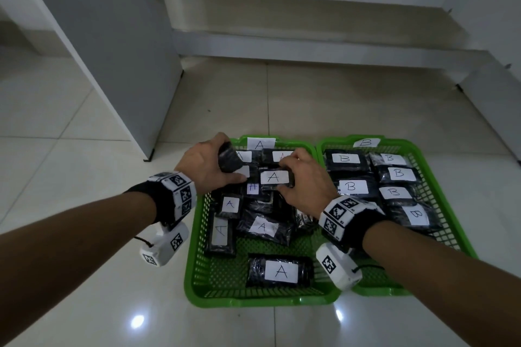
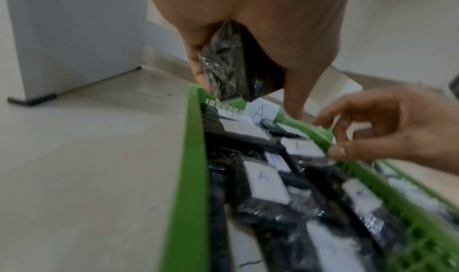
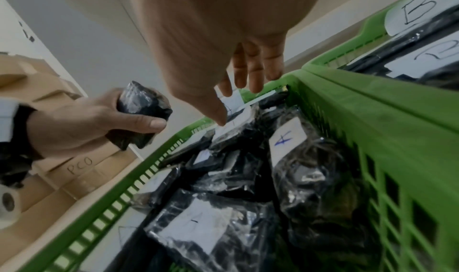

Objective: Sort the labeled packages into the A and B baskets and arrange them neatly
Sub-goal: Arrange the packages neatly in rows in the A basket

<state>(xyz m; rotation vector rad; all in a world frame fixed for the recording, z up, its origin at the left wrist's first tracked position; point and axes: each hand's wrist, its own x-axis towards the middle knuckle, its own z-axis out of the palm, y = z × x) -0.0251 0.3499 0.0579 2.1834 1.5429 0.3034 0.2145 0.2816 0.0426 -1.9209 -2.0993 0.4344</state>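
Observation:
Two green baskets stand side by side on the tiled floor. Basket A [image 1: 194, 262] on the left holds several black wrapped packages with white A labels, lying jumbled. Basket B [image 1: 380, 291] on the right holds B packages in tidy rows. My left hand [image 1: 217, 172] grips a black package [image 1: 229, 162] above the far left corner of basket A; its label is hidden. My right hand [image 1: 290, 177] spreads over an A package [image 1: 275, 177] on top of the pile, with its thumb [image 3: 221, 119] touching the label and the fingers fairly straight.
A grey cabinet panel [image 1: 112, 51] stands on the floor just left of basket A. Low steps [image 1: 310, 51] run along the back. Cardboard boxes [image 3: 49, 99] and a tape roll [image 3: 7, 203] lie to the left in the right wrist view.

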